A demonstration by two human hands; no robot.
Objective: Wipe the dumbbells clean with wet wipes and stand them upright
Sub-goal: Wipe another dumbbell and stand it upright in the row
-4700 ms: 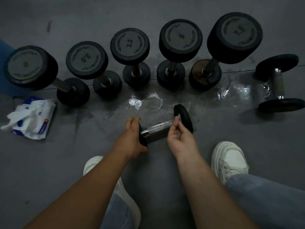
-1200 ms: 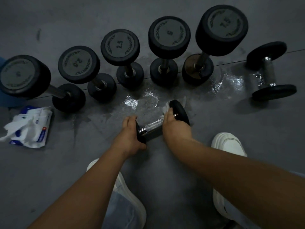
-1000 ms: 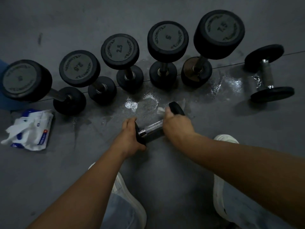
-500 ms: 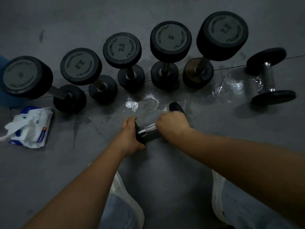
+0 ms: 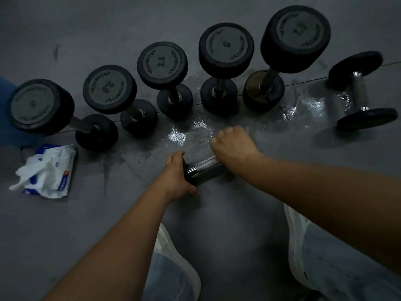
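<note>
Head view: small dumbbell [image 5: 205,167] lies flat mid floor [image 5: 227,213], beside wet patch [image 5: 195,133]. Left hand [image 5: 178,177] grips its near plate. Right hand [image 5: 233,146] is curled over the far end, wipe not visible. Risk: the wet surface lets it slip or roll when tipped upright.

A gym or weights area: five black upright dumbbells [image 5: 162,61], marked 2.5, 5 and 7.5, line the top of the frame on a dark grey floor [image 5: 54,224].
</note>
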